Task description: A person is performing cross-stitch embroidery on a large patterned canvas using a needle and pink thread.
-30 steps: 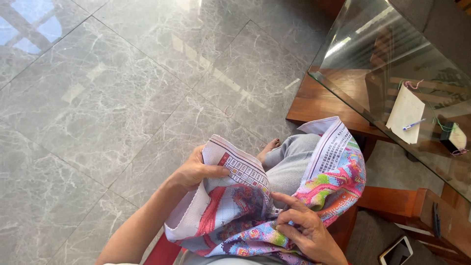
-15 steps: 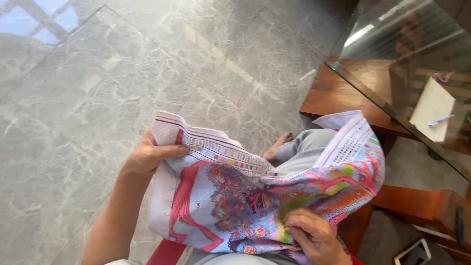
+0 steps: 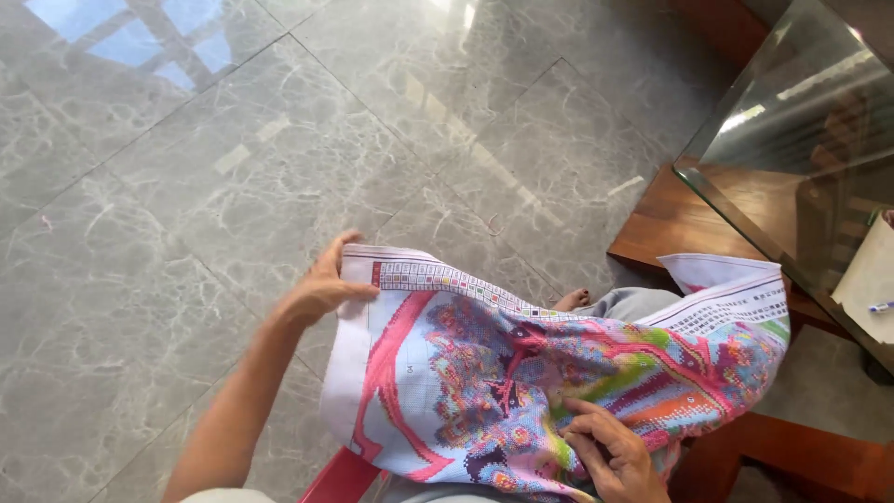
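A large cross-stitch cloth [image 3: 521, 373], white at the edges with a bright pink, blue and green pattern, lies spread across my lap. My left hand [image 3: 321, 284] grips its upper left edge and holds it out to the left. My right hand [image 3: 610, 452] rests on the lower middle of the cloth with the fingers pinched on the fabric. The far right end of the cloth folds over my knee.
A glass-topped wooden table [image 3: 745, 200] stands at the right, with a pale notepad and pen [image 3: 871, 279] on it. A red seat edge [image 3: 340, 480] shows below the cloth. My bare toes [image 3: 573, 300] peek out above it. Grey marble tiles [image 3: 233, 168] cover the floor.
My left hand has drawn the cloth's edge out to the left, unfolding it so more of the pattern shows. My right hand has stayed low on the cloth.
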